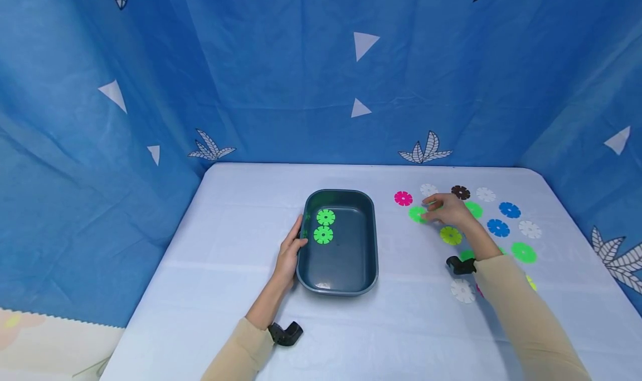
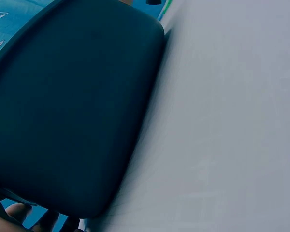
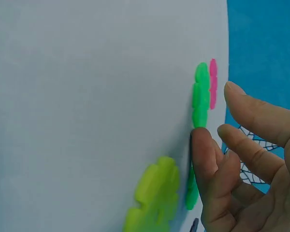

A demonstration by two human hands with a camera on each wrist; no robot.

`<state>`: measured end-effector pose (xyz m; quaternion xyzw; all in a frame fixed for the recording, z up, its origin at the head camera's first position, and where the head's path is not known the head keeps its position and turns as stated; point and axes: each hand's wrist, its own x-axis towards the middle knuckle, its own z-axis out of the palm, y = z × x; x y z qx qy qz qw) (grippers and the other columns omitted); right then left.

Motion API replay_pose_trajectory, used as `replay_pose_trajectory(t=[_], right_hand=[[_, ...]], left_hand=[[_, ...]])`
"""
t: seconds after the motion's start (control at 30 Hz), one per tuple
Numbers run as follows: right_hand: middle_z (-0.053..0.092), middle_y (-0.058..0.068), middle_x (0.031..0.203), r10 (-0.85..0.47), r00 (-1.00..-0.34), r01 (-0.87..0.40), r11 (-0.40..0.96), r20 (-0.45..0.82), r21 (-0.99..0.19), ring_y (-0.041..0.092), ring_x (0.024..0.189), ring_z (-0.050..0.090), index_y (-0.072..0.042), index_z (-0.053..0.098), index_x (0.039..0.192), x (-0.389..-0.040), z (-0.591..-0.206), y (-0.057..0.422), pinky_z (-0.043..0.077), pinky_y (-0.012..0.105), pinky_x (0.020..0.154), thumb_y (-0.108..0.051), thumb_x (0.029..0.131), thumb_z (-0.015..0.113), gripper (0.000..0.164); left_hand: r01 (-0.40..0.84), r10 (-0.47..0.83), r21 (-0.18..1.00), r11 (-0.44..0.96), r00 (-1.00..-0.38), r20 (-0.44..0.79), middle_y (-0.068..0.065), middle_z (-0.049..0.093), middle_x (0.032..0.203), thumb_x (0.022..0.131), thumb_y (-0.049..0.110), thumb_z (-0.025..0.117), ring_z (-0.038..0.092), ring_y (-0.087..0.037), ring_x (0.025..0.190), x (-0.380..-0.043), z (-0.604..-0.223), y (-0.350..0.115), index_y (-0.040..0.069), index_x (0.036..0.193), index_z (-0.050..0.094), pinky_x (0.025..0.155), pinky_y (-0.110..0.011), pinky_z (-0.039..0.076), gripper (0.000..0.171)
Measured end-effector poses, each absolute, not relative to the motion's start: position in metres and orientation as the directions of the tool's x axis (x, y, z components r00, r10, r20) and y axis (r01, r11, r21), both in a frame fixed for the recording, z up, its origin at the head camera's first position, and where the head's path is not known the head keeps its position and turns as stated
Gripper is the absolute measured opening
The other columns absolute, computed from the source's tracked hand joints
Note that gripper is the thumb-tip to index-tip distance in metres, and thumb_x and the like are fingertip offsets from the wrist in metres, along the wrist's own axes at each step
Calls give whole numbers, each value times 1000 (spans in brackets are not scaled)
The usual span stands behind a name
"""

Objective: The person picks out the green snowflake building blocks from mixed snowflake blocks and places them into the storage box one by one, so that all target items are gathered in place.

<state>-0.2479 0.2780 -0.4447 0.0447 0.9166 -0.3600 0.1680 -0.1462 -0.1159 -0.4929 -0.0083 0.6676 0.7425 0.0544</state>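
Observation:
My left hand (image 1: 288,254) grips the left side of a dark blue-green rectangular tray (image 1: 368,247), its thumb over the rim. The left wrist view shows the tray's outer wall (image 2: 82,111) with fingers at its lower edge. Two bright green notched discs (image 1: 325,217) lie inside the tray, one above the other. To the right, my right hand (image 1: 448,209) reaches over the table, thumb tip at the edge of another green notched disc (image 1: 416,214). In the right wrist view that green disc (image 3: 200,94) meets the thumb, while the other fingers (image 3: 253,104) stand apart from it.
Around the right hand lie several notched discs: a pink disc (image 1: 403,198), a brown disc (image 1: 460,192), a yellow-green disc (image 1: 451,235), a blue disc (image 1: 498,228) and a white disc (image 1: 462,291). The right forearm covers some. A blue curtain (image 1: 301,91) hangs behind the white table (image 1: 225,214).

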Motion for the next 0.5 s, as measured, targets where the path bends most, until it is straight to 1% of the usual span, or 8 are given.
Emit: replay_pose_trajectory(t=[0.13, 0.33, 0.5], right_hand=[[56, 21, 112, -39, -948, 180, 755, -317, -630, 29, 95, 51, 2, 60, 125, -248, -452, 277, 49, 25, 69, -21, 83, 76, 51], [53, 15, 100, -53, -958, 139, 773, -282, -618, 28, 89, 47, 3, 61, 120, -248, -456, 273, 42, 30, 67, -17, 80, 78, 47], [51, 15, 97, -46, -958, 144, 776, -283, -614, 29, 86, 45, 2, 58, 113, -248, -455, 270, 41, 31, 65, -16, 78, 80, 45]], left_hand=[[-92, 68, 991, -100, -994, -85, 2, 13, 165, 97, 10, 41, 3, -21, 153, -146, -493, -116, 23, 156, 25, 124, -48, 5, 63], [-90, 65, 991, -94, -994, -84, 2, 14, 165, 96, 10, 41, 3, -21, 153, -147, -494, -116, 23, 156, 25, 124, -48, 5, 64], [-87, 65, 991, -99, -995, -81, 3, 14, 165, 96, 9, 41, 3, -21, 153, -147, -494, -115, 23, 156, 25, 124, -47, 5, 63]])
